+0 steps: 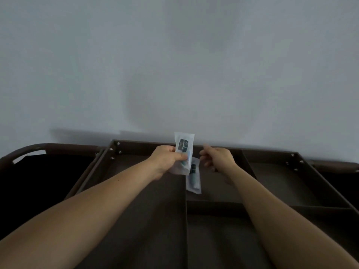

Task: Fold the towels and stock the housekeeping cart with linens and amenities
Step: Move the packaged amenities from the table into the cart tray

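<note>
head view: amenity-stocking step, not towels; no towel or linen shows in frame.

left hand [167, 158] pinches a white packet [184, 144] with dark print, thumb on its front face, fingers curled behind. the packet stands upright above the far end of the long divider [186, 191], near the far rim of the cart [272, 152] top tray.

a second packet [194, 181] is in the middle far compartment, just right of that divider and lying along it. its top end is hidden behind the held packet, so i can't tell if the left hand touches it too. it looks set down.

right hand [218, 158] hovers over the same compartment, close to the held packet but apart from it. its fingers are loosely curled and it grips nothing.

the other tray compartments that show have nothing in them i can make out. a pale wall [174, 65] sits right behind the far rim.

judgement: early in stocking, one packet likely placed and one in hand. next move is probably to lower the held packet into the middle far compartment beside the second one, or pass it to the right hand first. it calls for a light pinch and a flat release so the packets lie side by side and don't lean on the divider. the pouch is thin and floppy and will likely sag or slide if dropped from height.
</note>
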